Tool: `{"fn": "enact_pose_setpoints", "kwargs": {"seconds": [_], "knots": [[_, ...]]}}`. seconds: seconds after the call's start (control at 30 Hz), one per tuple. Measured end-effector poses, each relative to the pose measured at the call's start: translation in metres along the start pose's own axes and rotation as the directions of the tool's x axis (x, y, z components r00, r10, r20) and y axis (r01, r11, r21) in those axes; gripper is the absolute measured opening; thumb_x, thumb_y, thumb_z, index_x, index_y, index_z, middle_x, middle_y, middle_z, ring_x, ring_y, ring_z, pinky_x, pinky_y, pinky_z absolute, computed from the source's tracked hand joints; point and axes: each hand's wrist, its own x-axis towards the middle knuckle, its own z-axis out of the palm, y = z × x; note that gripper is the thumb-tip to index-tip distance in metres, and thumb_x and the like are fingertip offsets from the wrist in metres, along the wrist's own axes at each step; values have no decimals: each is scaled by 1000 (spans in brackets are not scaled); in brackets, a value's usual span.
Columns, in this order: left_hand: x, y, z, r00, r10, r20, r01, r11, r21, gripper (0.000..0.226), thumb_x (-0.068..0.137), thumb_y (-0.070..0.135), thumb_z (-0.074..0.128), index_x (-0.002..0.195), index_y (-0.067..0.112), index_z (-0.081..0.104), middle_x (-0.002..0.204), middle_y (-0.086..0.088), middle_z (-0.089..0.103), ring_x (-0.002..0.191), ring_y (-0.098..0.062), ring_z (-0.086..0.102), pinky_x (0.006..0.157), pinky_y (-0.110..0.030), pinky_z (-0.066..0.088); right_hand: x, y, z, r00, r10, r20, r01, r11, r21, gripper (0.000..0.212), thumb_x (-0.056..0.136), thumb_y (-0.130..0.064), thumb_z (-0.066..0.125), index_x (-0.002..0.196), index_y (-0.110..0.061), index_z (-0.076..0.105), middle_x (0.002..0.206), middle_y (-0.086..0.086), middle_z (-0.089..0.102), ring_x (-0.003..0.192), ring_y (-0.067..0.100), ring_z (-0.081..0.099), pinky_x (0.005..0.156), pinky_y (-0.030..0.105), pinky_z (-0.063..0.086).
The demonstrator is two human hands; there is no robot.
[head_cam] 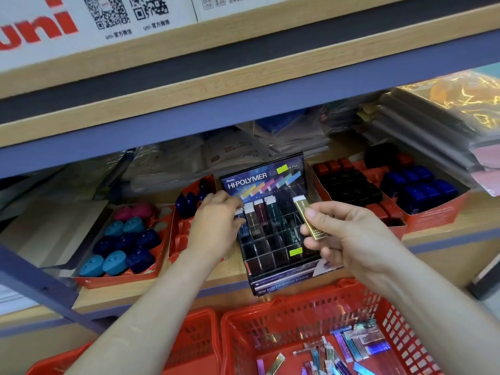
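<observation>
A black Hi-Polymer display box (273, 239) stands on the wooden shelf, its grid of slots holding three or so slim erasers (259, 215) in the back row. My right hand (349, 236) pinches a gold slim eraser (308, 219) between thumb and fingers, just above the box's right side. My left hand (216, 223) reaches to the box's left edge, its fingertips on the leftmost eraser (242, 226) in the back row. Below the shelf, a red plastic basket (305, 315) contains several loose metallic erasers (349, 350).
Red trays (151, 274) of teal, pink and navy sharpeners (121, 242) sit left of the box; a red tray (433, 215) with blue and black items sits right. Packaged paper goods (433, 123) are stacked behind. A second red basket (194, 345) is at lower left.
</observation>
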Motion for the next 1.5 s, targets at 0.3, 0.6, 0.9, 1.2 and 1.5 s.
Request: {"fn": "enact_pose_setpoints", "kwargs": {"seconds": [0.3, 0.6, 0.9, 1.2, 1.5], "knots": [[-29, 52, -50, 944, -95, 316, 320, 494, -809, 12, 90, 21, 66, 97, 21, 75, 84, 4, 74, 71, -5, 65, 64, -19, 53, 0, 7, 1, 995, -60, 81, 77, 970, -229, 14, 87, 3, 68, 97, -6, 71, 76, 13, 64, 70, 22, 72, 54, 19, 54], [2, 54, -47, 948, -269, 170, 289, 503, -814, 13, 87, 8, 70, 90, 21, 73, 77, -2, 74, 70, -14, 70, 69, -24, 58, 5, 12, -14, 934, -355, 42, 173, 347, -922, 14, 94, -31, 59, 106, -31, 66, 73, -7, 64, 66, 11, 62, 64, 37, 55], [46, 56, -5, 994, -24, 110, 61, 937, -343, 17, 93, 23, 64, 105, 18, 75, 99, 2, 74, 89, -13, 66, 83, -25, 49, 5, 15, -24, 952, -302, 50, 107, 176, -978, 28, 96, -38, 52, 124, -40, 57, 90, -9, 67, 81, 18, 64, 69, 33, 54], [51, 60, 15, 988, 118, 100, -115, 993, -33, 19, 93, 25, 61, 109, 16, 65, 102, -4, 66, 95, -26, 62, 80, -38, 53, 10, 19, -29, 947, -308, 88, 137, 141, -980, 29, 97, -36, 53, 125, -40, 56, 92, -8, 70, 78, 16, 65, 68, 33, 56], [33, 72, -13, 996, 92, 24, -91, 995, -35, 25, 98, 29, 49, 111, 21, 68, 100, 2, 68, 85, -18, 63, 70, -32, 52, 3, 14, -42, 948, -255, 189, 275, 361, -891, 36, 96, -23, 57, 126, -43, 55, 75, -7, 65, 56, 4, 57, 52, 21, 46]]}}
